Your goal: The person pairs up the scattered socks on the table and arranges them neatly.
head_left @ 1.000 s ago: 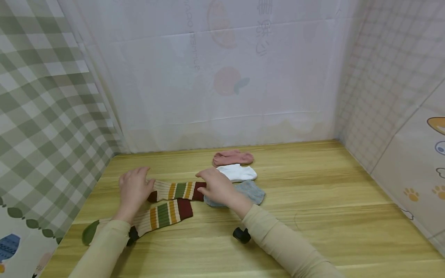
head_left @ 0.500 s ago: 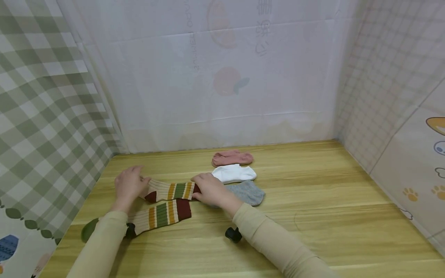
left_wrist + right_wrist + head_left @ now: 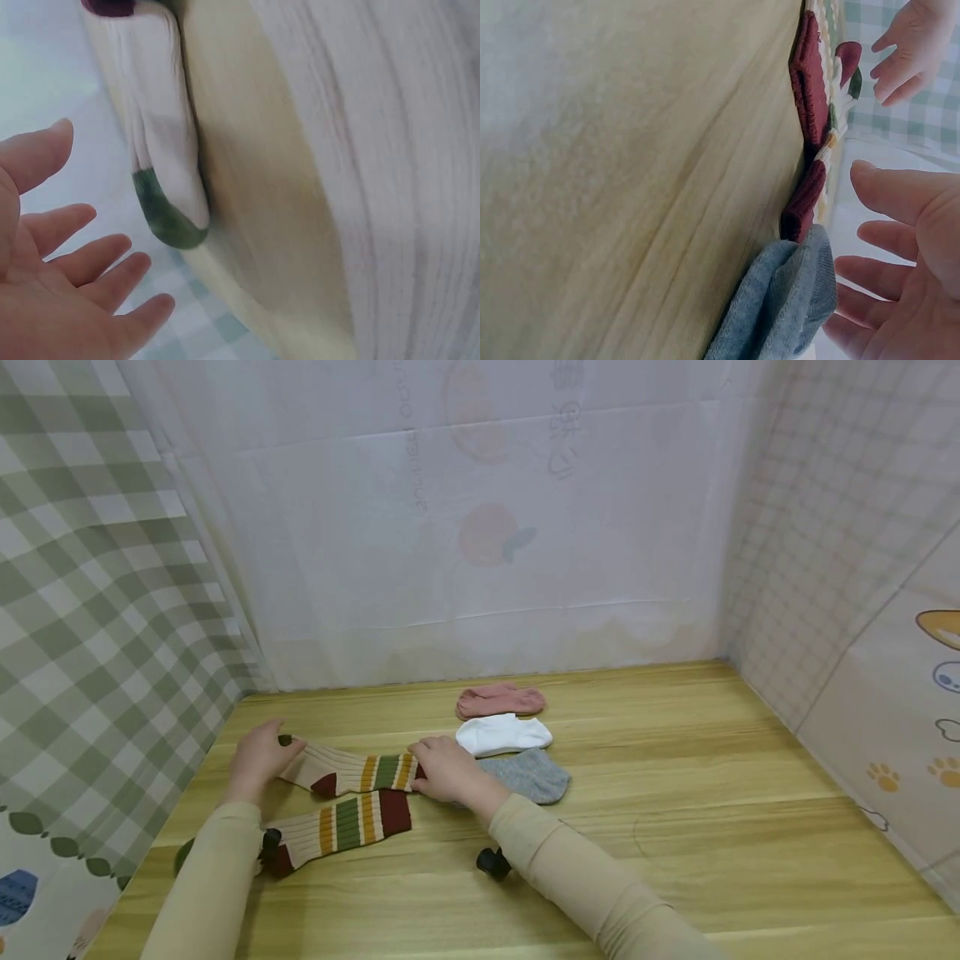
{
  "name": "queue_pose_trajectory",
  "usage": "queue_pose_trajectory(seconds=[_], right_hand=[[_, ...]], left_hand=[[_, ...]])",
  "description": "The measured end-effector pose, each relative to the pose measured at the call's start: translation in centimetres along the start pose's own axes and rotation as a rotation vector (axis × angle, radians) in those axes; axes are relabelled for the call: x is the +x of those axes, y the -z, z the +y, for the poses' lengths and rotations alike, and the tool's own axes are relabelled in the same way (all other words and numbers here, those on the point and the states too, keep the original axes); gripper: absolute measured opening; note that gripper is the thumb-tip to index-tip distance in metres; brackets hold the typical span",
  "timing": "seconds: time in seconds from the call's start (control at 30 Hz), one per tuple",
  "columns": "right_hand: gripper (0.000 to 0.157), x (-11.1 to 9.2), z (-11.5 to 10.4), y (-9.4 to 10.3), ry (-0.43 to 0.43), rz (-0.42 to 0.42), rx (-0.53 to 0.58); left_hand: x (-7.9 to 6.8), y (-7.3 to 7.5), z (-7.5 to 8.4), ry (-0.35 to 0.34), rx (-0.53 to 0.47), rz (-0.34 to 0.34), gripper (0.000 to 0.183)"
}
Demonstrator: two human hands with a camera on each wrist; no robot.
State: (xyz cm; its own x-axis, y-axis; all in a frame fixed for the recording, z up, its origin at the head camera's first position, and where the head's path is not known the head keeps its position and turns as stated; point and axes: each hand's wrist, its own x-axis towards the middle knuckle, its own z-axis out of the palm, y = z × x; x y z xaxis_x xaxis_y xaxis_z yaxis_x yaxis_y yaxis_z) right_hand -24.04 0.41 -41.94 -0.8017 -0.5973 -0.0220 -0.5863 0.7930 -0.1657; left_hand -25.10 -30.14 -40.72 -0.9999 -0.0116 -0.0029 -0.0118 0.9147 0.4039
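Observation:
Two long ribbed socks with cream, mustard and green stripes lie side by side on the wooden table. On the far striped sock, my left hand is at the green toe. The left wrist view shows its fingers relaxed and apart, with nothing between them. My right hand is over the burgundy cuff of that sock, hiding most of it. Its fingers look loose in the right wrist view. The near striped sock has its foot partly hidden by my left sleeve.
Beyond my right hand lie a grey sock, a white sock and a pink sock in a row. Printed cloth walls enclose the table's back and sides. Black mounts sit at my wrists.
My left hand has slid left along the far striped sock, uncovering its heel and foot. My right hand has shifted slightly left, over the burgundy cuff.

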Motion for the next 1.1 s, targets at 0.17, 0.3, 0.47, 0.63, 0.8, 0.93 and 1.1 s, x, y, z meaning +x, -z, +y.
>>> queue_pose_trajectory(seconds=[0.17, 0.3, 0.47, 0.63, 0.8, 0.93, 1.1], right_hand=[[0.058, 0.3, -0.3, -0.2, -0.038, -0.026, -0.002], [0.056, 0.7, -0.4, -0.6, -0.061, -0.034, -0.012], [0.05, 0.9, -0.6, -0.8, -0.088, -0.04, -0.045], [0.04, 0.9, -0.8, -1.0, -0.106, -0.052, -0.082], [0.028, 1.0, -1.0, -1.3, -0.115, -0.047, -0.095], [0.028, 0.9, -1.2, -1.2, -0.106, -0.029, -0.102], [0.032, 1.0, -1.2, -1.2, -0.086, -0.01, -0.118]], left_hand=[[0.0, 0.4, -0.7, 0.046, -0.034, -0.046, 0.072], [0.0, 0.6, -1.3, 0.081, -0.056, -0.091, 0.074], [0.3, 0.6, -2.2, 0.109, -0.086, -0.142, 0.076], [0.6, 0.7, -2.5, 0.123, -0.101, -0.162, 0.077], [0.5, 0.8, -2.5, 0.123, -0.1, -0.164, 0.076], [0.4, 0.7, -2.6, 0.113, -0.096, -0.147, 0.072], [0.3, 0.4, -2.7, 0.102, -0.08, -0.095, 0.064]])
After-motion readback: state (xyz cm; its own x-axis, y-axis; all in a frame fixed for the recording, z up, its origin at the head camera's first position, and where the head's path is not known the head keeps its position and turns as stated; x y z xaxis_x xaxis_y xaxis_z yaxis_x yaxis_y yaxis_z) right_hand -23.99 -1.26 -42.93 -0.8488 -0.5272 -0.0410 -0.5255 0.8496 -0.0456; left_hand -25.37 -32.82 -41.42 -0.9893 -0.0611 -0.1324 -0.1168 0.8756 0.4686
